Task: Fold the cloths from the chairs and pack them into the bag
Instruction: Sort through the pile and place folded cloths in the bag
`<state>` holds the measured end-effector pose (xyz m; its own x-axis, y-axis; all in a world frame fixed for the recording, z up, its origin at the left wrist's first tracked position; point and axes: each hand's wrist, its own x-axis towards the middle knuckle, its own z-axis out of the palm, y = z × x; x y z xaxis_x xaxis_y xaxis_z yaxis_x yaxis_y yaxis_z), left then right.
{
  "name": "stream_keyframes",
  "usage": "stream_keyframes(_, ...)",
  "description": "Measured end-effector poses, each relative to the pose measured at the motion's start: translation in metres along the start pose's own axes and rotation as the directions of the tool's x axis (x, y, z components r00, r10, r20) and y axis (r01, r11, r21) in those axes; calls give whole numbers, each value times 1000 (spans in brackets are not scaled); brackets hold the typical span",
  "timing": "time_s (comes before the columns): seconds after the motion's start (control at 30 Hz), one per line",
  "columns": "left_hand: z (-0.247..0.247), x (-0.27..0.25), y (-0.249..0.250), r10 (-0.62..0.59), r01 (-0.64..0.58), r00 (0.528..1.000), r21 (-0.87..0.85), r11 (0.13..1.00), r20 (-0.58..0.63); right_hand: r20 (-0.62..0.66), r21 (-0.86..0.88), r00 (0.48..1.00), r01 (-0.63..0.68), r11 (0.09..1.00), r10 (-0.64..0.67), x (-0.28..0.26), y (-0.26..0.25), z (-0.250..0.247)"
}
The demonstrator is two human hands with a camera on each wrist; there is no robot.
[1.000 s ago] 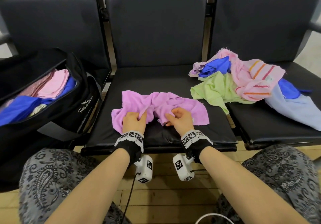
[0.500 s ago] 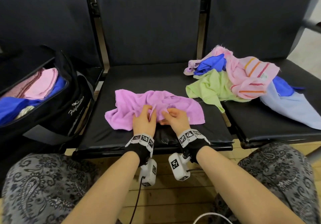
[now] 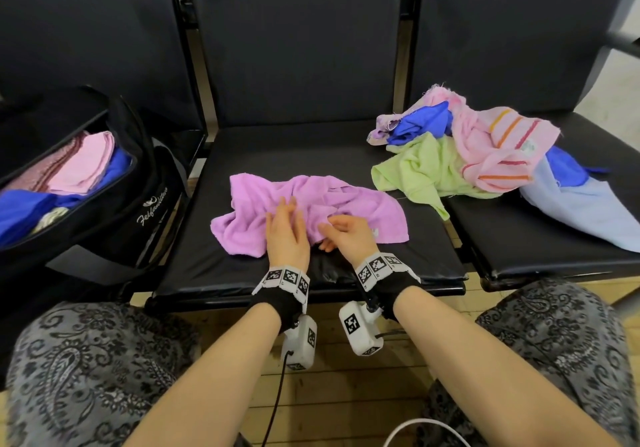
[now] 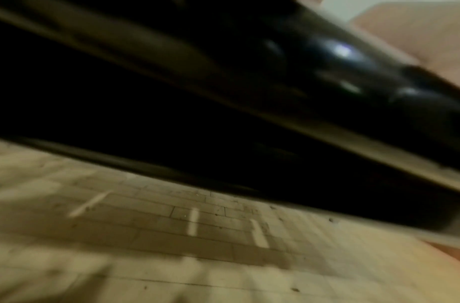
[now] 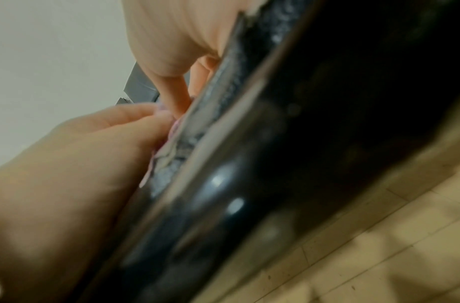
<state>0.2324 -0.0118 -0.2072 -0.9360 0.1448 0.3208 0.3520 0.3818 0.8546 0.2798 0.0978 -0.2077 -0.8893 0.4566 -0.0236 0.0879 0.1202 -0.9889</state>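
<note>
**Spreading the purple cloth before the first fold**

Lying crumpled on the middle chair seat, the purple cloth is unfolded. The left hand presses it flat with straight fingers; the right hand pinches its near edge. Next, I think, it needs smoothing, then folding for the bag.

The left hand, a second ago bunching the purple cloth near the seat's front edge, now lies flat on it with fingers straight. The right hand has loosened its grip, fingers loosely curled. The cloth lies somewhat flatter, less gathered between the hands.
</note>
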Motion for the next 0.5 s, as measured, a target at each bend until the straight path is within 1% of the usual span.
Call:
stream_keyframes(0.03, 3, -2, -4, 113, -117, 992, 76, 990, 56, 10, -1, 1000, 12, 1000, -12, 0, 0, 0)
stream_keyframes(0.07, 6, -4, -7, 200, -212, 975, 152, 965, 95, 19, 5, 1000, 19, 1000, -19, 0, 0, -1)
stream_keyframes(0.1, 8, -5, -9, 243, -262, 964, 203, 944, 110, 24, 16, 999, 21, 1000, -21, 0, 0, -1)
stream_keyframes(0.13, 8, -5, -10, 254, -272, 961, 215, 938, 107, 25, 31, 1000, 18, 999, -19, 0, 0, -1)
stream_keyframes(0.17, 8, -5, -10, 249, -261, 965, 188, 947, 89, 25, 55, 1000, 10, 998, -12, 0, -1, -1)
stream_keyframes(0.23, 6, -5, -9, 231, -235, 971, 86, 968, 61, 28, 121, 999, -25, 992, 22, 1, -1, -1)
stream_keyframes(0.33, 4, -6, -4, 196, -198, 976, 7, 980, 93, 29, 202, 997, -82, 976, 78, 3, -1, -1)
stream_keyframes(0.5, 2, -11, 1, 197, -193, 975, -50, 980, 107, 13, 238, 994, -110, 965, 110, 3, -3, -2)
